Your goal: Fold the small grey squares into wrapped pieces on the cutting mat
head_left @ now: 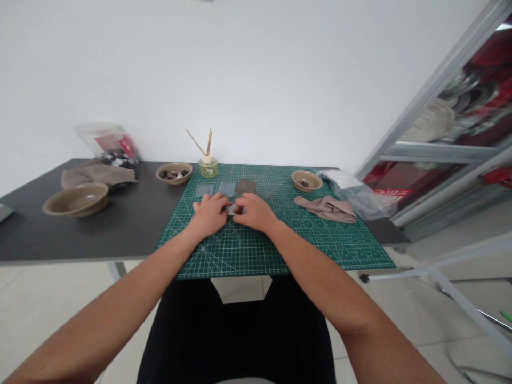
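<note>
Work on a small grey piece (231,210) seems to be in hand: it is pinched between the left hand (211,215) and the right hand (256,213), on or just above the green mat (272,255), near three flat squares (227,189). Next, steady control seems required.

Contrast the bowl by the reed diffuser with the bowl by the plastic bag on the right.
The diffuser-side bowl stands on the dark tabletop; the bag-side bowl, on the green cutting mat. The diffuser-side bowl holds many small pieces; the bag-side bowl, only a few. Both are round and brown.
</note>
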Action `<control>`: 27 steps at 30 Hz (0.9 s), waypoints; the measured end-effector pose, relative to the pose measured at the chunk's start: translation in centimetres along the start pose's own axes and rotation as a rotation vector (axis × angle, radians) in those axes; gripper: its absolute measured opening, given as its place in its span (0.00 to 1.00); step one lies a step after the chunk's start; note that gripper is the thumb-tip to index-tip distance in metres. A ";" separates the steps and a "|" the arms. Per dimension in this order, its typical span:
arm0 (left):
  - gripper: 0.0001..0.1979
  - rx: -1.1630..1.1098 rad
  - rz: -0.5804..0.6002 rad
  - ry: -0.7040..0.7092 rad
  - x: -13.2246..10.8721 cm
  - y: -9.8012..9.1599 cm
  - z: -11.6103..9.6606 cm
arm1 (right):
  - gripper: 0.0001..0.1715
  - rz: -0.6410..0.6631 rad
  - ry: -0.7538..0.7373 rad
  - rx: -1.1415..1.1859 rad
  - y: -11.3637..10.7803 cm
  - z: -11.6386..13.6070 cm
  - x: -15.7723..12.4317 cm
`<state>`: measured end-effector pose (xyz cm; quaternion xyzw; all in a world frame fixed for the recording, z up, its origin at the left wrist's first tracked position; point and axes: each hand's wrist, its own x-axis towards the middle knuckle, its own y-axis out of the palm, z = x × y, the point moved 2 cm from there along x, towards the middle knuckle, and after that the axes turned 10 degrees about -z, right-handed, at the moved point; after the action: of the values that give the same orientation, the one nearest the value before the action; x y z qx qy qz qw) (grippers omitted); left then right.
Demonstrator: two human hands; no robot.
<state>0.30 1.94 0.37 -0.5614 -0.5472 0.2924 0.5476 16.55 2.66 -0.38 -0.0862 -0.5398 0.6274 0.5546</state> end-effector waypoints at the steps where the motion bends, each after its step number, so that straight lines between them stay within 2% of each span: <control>1: 0.15 0.003 -0.001 0.001 0.0 0.0 0.0 | 0.08 -0.012 0.024 -0.013 -0.1 -0.1 0.0; 7: 0.16 -0.011 -0.010 0.006 0.1 0.2 0.1 | 0.08 -0.025 0.101 -0.074 0.0 -0.6 0.2; 16: 0.15 -0.015 -0.016 0.004 0.0 0.0 0.0 | 0.06 0.050 -0.061 0.005 0.1 0.0 0.4; 23: 0.15 0.003 -0.011 0.017 -0.1 -0.2 -0.1 | 0.06 -0.001 0.067 -0.033 -0.2 -0.7 0.1; 27: 0.15 0.009 -0.015 0.014 -0.1 0.0 -0.1 | 0.06 -0.001 0.065 -0.058 -0.1 -0.8 0.3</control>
<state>0.39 1.79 0.41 -0.5569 -0.5462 0.2870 0.5560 17.06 3.35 -0.48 -0.1224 -0.5396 0.6082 0.5692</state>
